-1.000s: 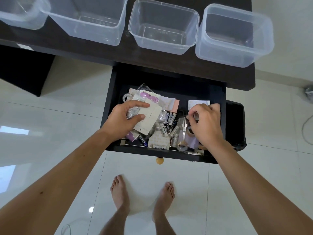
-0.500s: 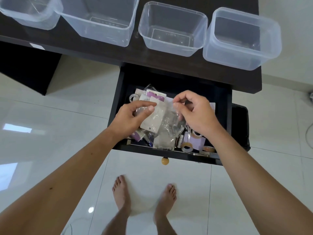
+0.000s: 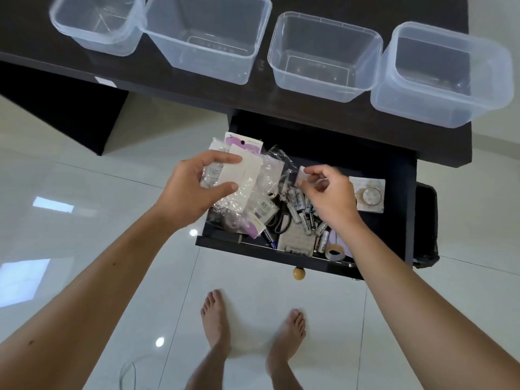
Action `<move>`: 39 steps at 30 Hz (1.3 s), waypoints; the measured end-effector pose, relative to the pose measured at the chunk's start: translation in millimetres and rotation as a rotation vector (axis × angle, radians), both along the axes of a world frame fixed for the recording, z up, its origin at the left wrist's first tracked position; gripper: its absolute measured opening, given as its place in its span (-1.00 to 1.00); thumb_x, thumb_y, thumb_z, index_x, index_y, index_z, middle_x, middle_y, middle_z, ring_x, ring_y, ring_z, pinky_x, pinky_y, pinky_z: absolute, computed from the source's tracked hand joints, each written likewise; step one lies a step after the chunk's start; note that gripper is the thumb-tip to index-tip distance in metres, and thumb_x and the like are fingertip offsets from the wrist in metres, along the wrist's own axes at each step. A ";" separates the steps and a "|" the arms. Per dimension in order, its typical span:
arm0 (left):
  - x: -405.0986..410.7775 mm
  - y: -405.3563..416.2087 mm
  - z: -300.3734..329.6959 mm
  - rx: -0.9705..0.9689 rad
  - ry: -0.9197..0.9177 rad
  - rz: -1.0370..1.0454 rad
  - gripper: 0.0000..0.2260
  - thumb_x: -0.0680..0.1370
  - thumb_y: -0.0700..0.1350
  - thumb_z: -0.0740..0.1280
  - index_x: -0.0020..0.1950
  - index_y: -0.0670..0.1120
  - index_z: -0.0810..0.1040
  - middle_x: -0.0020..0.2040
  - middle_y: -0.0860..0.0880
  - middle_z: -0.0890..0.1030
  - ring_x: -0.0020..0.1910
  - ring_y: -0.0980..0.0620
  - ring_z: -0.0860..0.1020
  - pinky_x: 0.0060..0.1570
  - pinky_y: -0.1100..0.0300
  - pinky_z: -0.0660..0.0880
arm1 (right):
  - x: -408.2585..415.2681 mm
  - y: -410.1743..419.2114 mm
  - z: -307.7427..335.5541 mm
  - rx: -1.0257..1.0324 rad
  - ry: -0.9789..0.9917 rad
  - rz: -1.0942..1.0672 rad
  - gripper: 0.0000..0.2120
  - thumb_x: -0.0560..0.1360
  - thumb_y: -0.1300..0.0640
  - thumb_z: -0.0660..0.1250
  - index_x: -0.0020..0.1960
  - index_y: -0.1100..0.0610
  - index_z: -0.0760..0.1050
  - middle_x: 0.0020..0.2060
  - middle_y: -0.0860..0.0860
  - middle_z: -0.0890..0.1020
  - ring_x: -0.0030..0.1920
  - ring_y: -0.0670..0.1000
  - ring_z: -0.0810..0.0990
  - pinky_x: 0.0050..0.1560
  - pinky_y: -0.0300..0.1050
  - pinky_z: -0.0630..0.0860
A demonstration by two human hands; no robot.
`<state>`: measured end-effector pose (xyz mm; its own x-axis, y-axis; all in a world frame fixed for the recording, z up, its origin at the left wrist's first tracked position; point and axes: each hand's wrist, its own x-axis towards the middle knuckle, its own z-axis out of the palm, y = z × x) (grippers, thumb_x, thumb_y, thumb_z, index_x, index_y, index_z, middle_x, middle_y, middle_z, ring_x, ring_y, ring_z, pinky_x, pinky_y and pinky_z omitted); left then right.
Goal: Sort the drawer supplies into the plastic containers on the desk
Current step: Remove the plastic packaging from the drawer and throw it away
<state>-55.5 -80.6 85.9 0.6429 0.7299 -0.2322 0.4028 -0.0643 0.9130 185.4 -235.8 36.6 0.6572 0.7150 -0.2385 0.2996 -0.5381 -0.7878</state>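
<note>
The left hand [image 3: 194, 190] grips a stack of clear packets [image 3: 242, 178] above the open drawer [image 3: 394, 175]; the right hand [image 3: 329, 192] pinches a small packet [image 3: 300, 175] beside it. The empty containers [image 3: 208, 38] stand beyond on the desk [image 3: 264, 91], straight ahead of the left hand.

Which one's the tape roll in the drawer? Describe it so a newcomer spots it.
Start at the open black drawer under the desk edge. Go to its front right corner, just left of the right forearm: the tape roll lies there by the batteries. It is the only pale ring with a dark hole.
</note>
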 end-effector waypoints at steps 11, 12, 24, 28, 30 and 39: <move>-17.7 -0.7 -17.4 -0.109 -0.087 0.056 -0.62 0.51 -0.25 0.57 0.22 0.14 0.70 0.27 0.24 0.65 0.32 0.06 0.61 0.25 -0.08 0.65 | -8.0 18.7 -16.6 -0.211 -0.228 0.090 -0.28 0.41 -0.09 0.65 0.48 0.06 0.49 0.32 0.09 0.45 0.22 0.09 0.56 0.19 -0.07 0.51; -18.4 -0.9 -17.9 -0.116 -0.092 0.060 -0.62 0.51 -0.25 0.57 0.22 0.14 0.70 0.28 0.21 0.65 0.32 0.05 0.61 0.24 -0.08 0.66 | -7.9 18.4 -16.6 -0.202 -0.228 0.087 -0.33 0.41 -0.08 0.65 0.43 0.07 0.53 0.29 0.06 0.45 0.19 0.07 0.56 0.19 -0.10 0.50; -18.9 -7.2 -12.6 -0.113 -0.097 0.136 -0.62 0.52 -0.20 0.56 0.23 0.19 0.68 0.29 0.17 0.66 0.25 -0.02 0.67 0.16 -0.09 0.68 | -7.2 2.9 36.2 0.185 0.093 -0.149 -0.91 0.64 0.15 0.42 0.11 0.00 0.58 -0.07 -0.01 0.73 -0.10 -0.04 0.70 -0.04 -0.01 0.69; -16.1 -12.0 -8.5 -0.110 -0.069 0.162 -0.62 0.51 -0.14 0.58 0.25 0.21 0.67 0.21 0.24 0.69 -0.17 -0.30 0.62 0.04 -0.24 0.69 | -23.7 2.8 59.7 0.309 0.267 -0.105 -0.81 0.64 0.24 0.40 0.23 0.07 0.60 -0.07 0.08 0.73 -0.17 0.06 0.73 -0.21 -0.05 0.69; -13.9 -15.7 -5.1 -0.086 -0.081 0.155 -0.62 0.51 -0.14 0.58 0.27 0.16 0.67 0.21 0.24 0.70 -0.37 -0.11 0.43 -0.14 0.01 0.66 | -36.2 5.1 61.9 0.267 0.237 -0.027 -0.84 0.62 0.18 0.45 0.18 0.04 0.62 -0.09 0.04 0.74 -0.18 0.08 0.75 -0.19 0.04 0.72; -14.2 -20.0 -2.5 -0.126 -0.127 0.201 -0.56 0.41 -0.09 0.65 0.25 0.12 0.68 0.21 0.24 0.67 -0.35 0.11 0.39 -0.20 0.28 0.55 | -66.0 17.1 55.0 0.184 0.203 0.151 -0.89 0.59 0.11 0.50 0.10 0.01 0.65 -0.13 -0.06 0.74 -0.18 -0.02 0.75 -0.09 -0.09 0.71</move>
<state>-69.7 -100.6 83.4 0.5176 0.8164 -0.2561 0.2773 0.1231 0.9529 119.5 -218.6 91.6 0.4923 0.8445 -0.2110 0.1923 -0.3420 -0.9198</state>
